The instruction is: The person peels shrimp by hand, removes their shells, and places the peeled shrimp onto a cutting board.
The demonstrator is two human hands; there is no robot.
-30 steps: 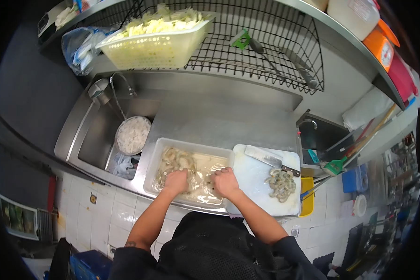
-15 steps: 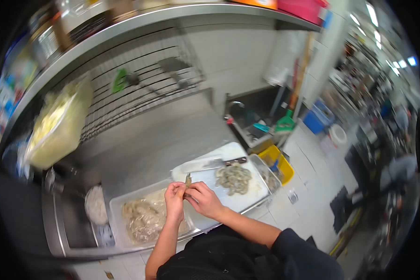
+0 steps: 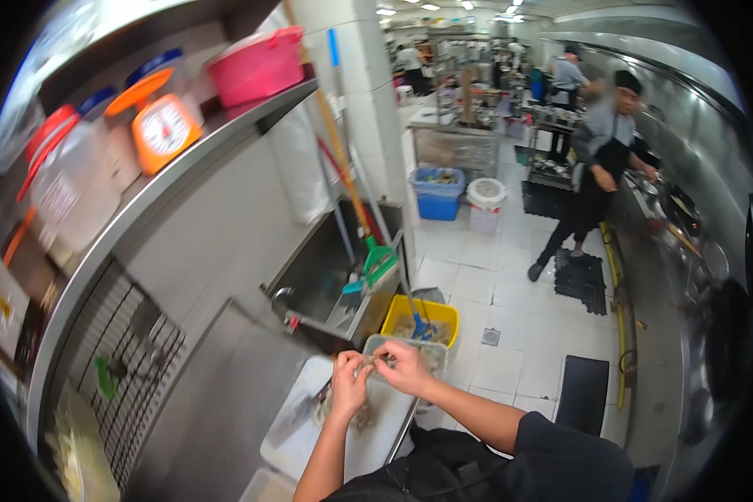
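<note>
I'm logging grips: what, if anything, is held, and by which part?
Seemingly a shrimp, pinched in the fingertips of the left hand and right hand; which part is too small to tell.

Under my left grip (image 3: pixel 350 386) the board (image 3: pixel 380 442) is white; beyond my right grip (image 3: pixel 403 370), the bin (image 3: pixel 395 316) is yellow, the dustpan (image 3: pixel 380 263) green, the tub (image 3: pixel 440 207) blue, the floor (image 3: pixel 467 370) white with a tile grid.

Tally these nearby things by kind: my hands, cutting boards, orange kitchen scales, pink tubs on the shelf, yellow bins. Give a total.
Left hand and right hand: 2
Cutting board: 1
Orange scale: 1
Pink tub: 1
Yellow bin: 1
Total: 6
</note>
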